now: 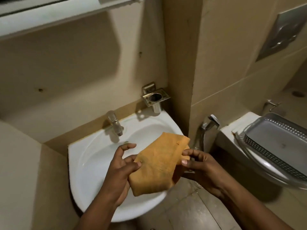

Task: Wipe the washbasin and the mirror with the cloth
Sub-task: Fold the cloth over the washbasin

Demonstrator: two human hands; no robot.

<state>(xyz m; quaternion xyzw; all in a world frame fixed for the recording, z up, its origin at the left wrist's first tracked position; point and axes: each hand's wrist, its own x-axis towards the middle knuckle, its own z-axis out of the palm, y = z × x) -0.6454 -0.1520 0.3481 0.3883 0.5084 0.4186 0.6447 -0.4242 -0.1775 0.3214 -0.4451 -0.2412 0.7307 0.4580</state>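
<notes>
Beige wall panels (66,67) fill most of the view, and high at the far left runs a pale ledge (49,17) that may be the lower edge of the mirror; no glass shows, so I cannot tell. At the right stands a toilet (235,130) with a perforated steel tray (274,146) lying on it, and a steel flush plate (282,30) is set in the wall above. In the middle, fixed into the corner, is the white washbasin (86,163), its bowl bare and dry-looking, with no cloth touching it yet, so the wiping appears not to have started. At its far rim stands a chrome tap (115,123), and just right of that, on the wall, a steel tumbler holder (155,97); a health-faucet sprayer (210,124) hangs between basin and toilet. Over the near right part of the bowl the orange cloth (159,165) is held up in the air, folded into a thick pad. The left hand (119,170) pinches its near left edge between thumb and fingers, and the right hand (199,165) nips its right edge with narrow fingertips, seemingly adjusting the fold. Both holds are light and at the edges only, so the pad could fall open or slip into the bowl. Wiping near the far rim, a loose corner could snag on the tap. A bulky fold may also skate over the curved bowl and leave streaks.
</notes>
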